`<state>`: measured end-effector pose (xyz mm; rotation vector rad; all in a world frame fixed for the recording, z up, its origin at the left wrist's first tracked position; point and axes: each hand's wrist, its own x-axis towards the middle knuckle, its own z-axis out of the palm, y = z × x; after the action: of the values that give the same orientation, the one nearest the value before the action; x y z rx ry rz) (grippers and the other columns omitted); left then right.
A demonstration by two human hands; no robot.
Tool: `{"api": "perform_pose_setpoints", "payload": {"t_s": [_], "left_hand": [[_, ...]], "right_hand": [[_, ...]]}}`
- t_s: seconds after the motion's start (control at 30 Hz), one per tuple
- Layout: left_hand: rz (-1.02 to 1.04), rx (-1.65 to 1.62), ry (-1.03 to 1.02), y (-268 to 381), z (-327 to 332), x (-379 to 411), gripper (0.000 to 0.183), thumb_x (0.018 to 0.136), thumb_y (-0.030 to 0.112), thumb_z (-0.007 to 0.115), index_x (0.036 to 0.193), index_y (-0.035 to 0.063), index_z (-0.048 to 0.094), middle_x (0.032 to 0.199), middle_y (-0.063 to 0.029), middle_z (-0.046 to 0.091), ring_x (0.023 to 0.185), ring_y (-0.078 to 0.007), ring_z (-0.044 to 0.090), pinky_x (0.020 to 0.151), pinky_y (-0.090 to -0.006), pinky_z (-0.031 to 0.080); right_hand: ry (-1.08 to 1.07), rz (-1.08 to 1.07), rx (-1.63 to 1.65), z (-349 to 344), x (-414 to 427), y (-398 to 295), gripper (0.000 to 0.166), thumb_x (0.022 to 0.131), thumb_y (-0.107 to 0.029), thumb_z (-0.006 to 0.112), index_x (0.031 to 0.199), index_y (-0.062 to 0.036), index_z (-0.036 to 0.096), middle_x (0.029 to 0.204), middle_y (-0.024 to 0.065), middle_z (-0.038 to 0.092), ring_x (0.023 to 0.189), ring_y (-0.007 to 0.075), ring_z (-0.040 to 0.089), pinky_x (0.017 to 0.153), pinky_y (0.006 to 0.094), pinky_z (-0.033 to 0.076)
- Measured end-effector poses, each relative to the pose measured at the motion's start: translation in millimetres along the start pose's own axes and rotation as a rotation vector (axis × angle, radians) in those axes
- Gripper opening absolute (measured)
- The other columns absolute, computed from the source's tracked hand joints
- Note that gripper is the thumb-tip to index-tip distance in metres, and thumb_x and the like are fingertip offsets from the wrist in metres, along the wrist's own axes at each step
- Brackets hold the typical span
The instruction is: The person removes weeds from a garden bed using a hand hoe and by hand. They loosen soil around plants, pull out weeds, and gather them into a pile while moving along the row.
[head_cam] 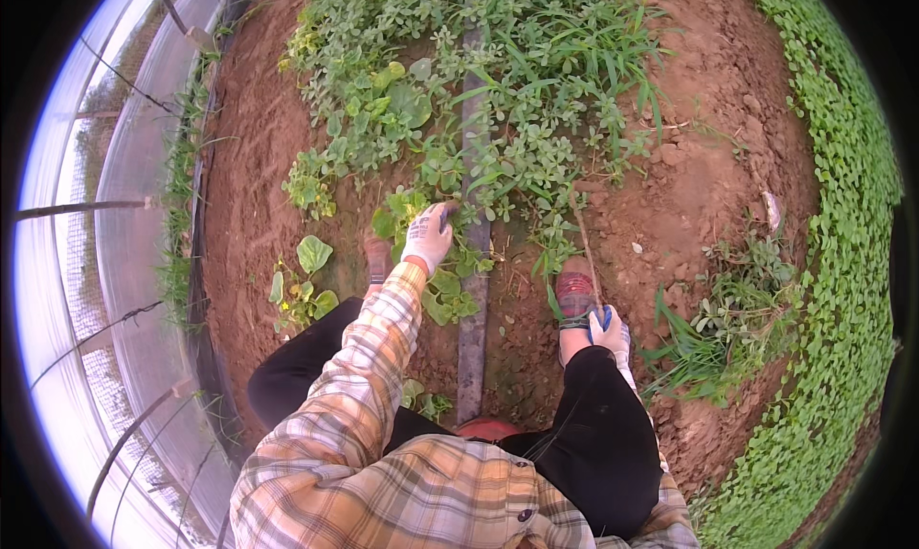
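My left hand [428, 237], in a white knit glove with a coated palm, reaches into low leafy plants [398, 208] just left of a flat dark drip tape [474, 262]. Its fingertips are partly hidden, so what it touches is unclear. My right hand [609, 330], in a glove with blue on the fingers, is closed around the near end of a thin handle [585, 244] beside my right shoe [575, 283]. The handle's far end lies by the weeds, near a small brownish piece that I cannot make out.
Dense purslane-like weeds [531, 147] and grass [610, 39] cover the soil ahead. A heap of uprooted weeds [739, 319] lies at right, beside a bed of small green seedlings [840, 262]. Plastic greenhouse sheeting [136, 262] runs along the left. A small leafy plant [305, 290] stands near my left knee.
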<state>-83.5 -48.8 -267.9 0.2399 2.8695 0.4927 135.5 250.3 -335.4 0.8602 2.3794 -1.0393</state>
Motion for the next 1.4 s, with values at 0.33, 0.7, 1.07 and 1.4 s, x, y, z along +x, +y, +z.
{"api": "perform_pose_setpoints", "payload": {"t_s": [0.33, 0.7, 1.07, 1.4], "left_hand": [[0.041, 0.705, -0.7, -28.0, -5.8, -28.1, 0.045, 0.075, 0.013, 0.053, 0.119, 0.0203, 0.048, 0.123, -0.0079, 0.046, 0.111, -0.0271, 0.045, 0.093, -0.0425, 0.032], [0.08, 0.485, -0.218, 32.6, 21.4, 40.8, 0.046, 0.075, 0.02, 0.058, 0.117, 0.0077, 0.043, 0.116, -0.0131, 0.046, 0.11, -0.0277, 0.044, 0.095, -0.0404, 0.033], [-0.344, 0.589, -0.521, 27.0, 3.3, 44.2, 0.092, 0.069, 0.052, 0.064, 0.133, 0.0, 0.022, 0.119, -0.0162, 0.049, 0.112, -0.027, 0.046, 0.1, -0.0401, 0.026], [-0.459, 0.488, -0.444, -2.5, 17.0, 36.8, 0.058, 0.073, 0.041, 0.065, 0.114, 0.0054, 0.044, 0.107, -0.01, 0.059, 0.108, -0.0247, 0.05, 0.096, -0.0396, 0.031]], "right_hand": [[-0.083, 0.038, 0.013, 4.4, 7.0, 9.2, 0.049, 0.075, -0.04, 0.059, 0.109, -0.0057, 0.052, 0.097, 0.021, 0.059, 0.092, 0.0359, 0.055, 0.078, 0.042, 0.044], [0.068, -0.024, 0.023, 15.0, 1.5, 16.9, 0.048, 0.075, -0.038, 0.062, 0.11, -0.0062, 0.052, 0.092, 0.0194, 0.06, 0.088, 0.0348, 0.057, 0.077, 0.0414, 0.045], [0.016, -0.013, 0.026, 16.7, 7.9, 30.8, 0.047, 0.075, -0.037, 0.063, 0.109, -0.0057, 0.052, 0.092, 0.019, 0.06, 0.087, 0.0349, 0.057, 0.075, 0.042, 0.045], [0.003, -0.004, 0.015, 16.3, 7.8, 25.7, 0.048, 0.074, -0.036, 0.064, 0.109, -0.0054, 0.052, 0.092, 0.0192, 0.06, 0.087, 0.0342, 0.058, 0.074, 0.0413, 0.046]]}}
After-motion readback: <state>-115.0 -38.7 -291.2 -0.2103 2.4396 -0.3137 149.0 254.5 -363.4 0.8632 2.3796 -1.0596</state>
